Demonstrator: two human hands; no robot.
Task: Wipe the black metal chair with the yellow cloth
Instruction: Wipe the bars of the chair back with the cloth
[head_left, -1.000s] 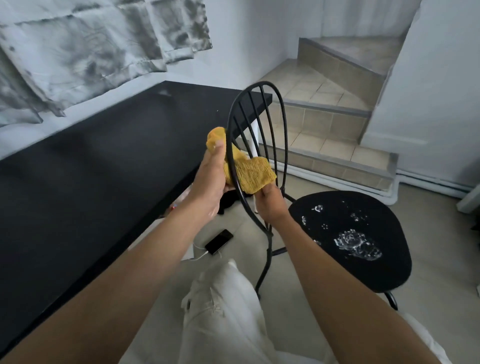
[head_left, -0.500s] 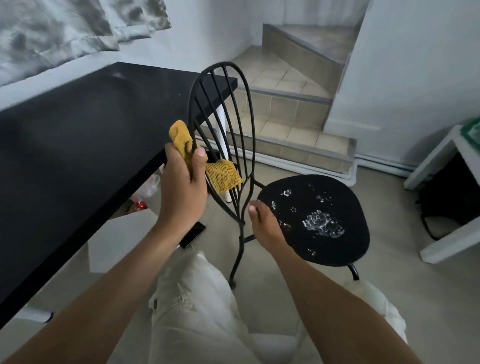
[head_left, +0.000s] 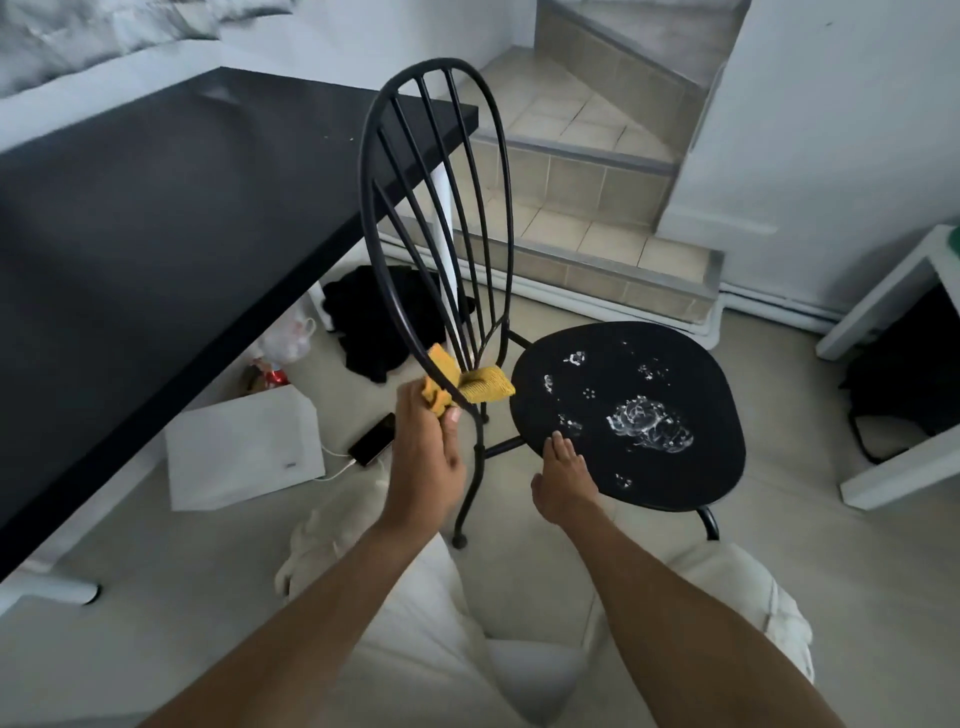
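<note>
The black metal chair stands in front of me, its round seat to the right and its barred oval backrest rising at centre. White foam and droplets lie on the seat. My left hand grips the yellow cloth, which is wrapped around the lowest part of the backrest's outer bar. My right hand rests on the near left edge of the seat with its fingers lying straight on the surface.
A black table fills the left side. Under it lie a white box, a phone on a cable, a black garment and plastic bags. Tiled steps rise behind; a white shelf stands right.
My left hand has slid the cloth down the backrest bar from its middle to its base. My right hand let go of the cloth and came to rest on the seat edge.
</note>
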